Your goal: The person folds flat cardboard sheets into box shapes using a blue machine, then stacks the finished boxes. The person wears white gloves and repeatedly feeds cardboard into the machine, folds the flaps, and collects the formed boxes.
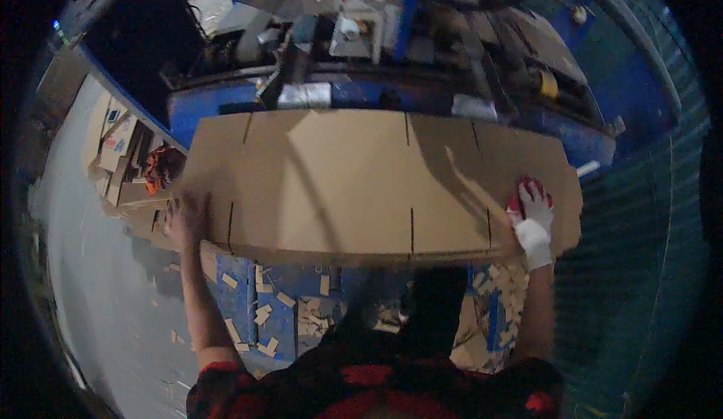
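A long, flat sheet of brown cardboard (354,185) lies across in front of me. Short dark slots run in from its far and near edges. My bare left hand (188,219) rests on the sheet's left end with its fingers apart. On the right end lies my right hand (533,212), in a white glove with red fingers, stretched out flat against the cardboard. Neither hand visibly wraps round an edge, though the thumbs are hard to make out. Shadows fall over the sheet's middle and right.
Just beyond the sheet stands a blue machine (361,95) with dark rails and metal parts. At left is a stack of cardboard pieces (113,152) with an orange-red bundle (160,169) on it. Cardboard scraps (263,313) litter the blue surface below, near my legs.
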Demonstrator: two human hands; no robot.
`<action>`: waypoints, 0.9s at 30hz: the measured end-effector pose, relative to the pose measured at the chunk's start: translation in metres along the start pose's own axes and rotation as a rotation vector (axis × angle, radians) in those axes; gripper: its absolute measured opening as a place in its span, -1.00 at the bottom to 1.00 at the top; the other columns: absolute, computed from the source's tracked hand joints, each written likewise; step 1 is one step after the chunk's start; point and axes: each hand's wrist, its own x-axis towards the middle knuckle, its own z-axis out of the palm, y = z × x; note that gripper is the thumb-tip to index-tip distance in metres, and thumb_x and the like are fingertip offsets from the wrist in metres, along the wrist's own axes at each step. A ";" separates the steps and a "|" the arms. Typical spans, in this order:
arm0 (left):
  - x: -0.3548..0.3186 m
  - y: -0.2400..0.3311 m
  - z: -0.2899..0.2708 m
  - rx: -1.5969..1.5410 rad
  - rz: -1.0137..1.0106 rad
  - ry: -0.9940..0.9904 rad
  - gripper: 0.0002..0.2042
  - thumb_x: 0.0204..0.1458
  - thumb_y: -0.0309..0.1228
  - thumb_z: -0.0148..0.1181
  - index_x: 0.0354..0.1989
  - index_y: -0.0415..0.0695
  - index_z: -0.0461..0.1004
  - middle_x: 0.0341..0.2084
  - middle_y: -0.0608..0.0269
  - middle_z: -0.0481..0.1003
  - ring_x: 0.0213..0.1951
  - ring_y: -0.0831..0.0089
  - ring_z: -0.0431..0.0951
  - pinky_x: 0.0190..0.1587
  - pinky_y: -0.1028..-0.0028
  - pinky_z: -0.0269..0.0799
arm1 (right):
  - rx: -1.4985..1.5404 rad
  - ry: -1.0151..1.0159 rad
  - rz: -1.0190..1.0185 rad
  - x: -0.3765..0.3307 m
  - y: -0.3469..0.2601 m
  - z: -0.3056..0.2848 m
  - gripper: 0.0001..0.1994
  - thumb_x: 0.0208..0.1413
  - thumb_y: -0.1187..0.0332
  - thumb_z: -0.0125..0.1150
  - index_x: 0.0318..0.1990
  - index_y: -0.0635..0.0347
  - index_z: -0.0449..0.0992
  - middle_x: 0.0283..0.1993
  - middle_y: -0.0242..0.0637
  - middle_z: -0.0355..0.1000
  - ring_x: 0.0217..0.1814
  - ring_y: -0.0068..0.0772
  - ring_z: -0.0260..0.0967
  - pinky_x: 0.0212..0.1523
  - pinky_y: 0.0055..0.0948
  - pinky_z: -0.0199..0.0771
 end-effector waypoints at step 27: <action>-0.100 0.087 -0.027 -0.590 0.687 -0.101 -0.35 -0.19 -0.70 0.12 0.22 -0.14 0.28 0.19 0.07 0.29 0.26 0.13 0.23 0.25 0.29 0.18 | 0.235 0.094 -0.445 -0.108 -0.129 -0.071 -0.42 -0.25 0.63 0.09 0.07 0.03 0.43 0.17 -0.16 0.25 0.23 0.03 0.14 0.26 -0.02 0.10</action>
